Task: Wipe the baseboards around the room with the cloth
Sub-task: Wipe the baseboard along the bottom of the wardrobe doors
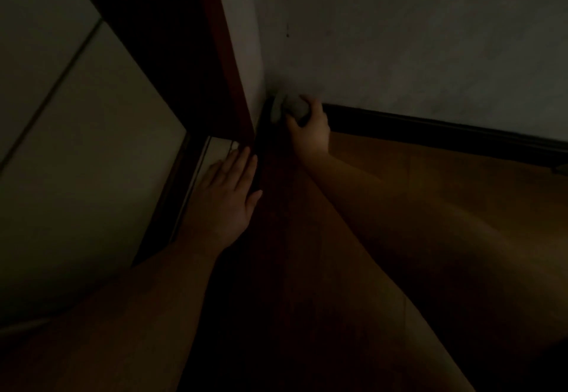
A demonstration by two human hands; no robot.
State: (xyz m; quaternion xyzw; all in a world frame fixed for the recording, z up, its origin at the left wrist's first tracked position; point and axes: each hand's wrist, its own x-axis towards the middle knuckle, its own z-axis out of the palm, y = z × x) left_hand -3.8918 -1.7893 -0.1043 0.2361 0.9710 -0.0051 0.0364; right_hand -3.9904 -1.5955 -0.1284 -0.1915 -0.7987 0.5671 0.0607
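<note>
Dim rm: L hand [226, 190] flat on floor [430, 182] w/ fingers [242, 161] straight & together, just left of the baseboard [430, 128] corner; R hand [309, 127] at that corner, fingers curled round pale cloth [287, 108], pressing it on the baseboard's top edge.

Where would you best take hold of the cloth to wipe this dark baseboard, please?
Grip the cloth's bunched outer part from the room side, as the right hand does: its other face presses the baseboard at the corner. The left hand rests flat.
</note>
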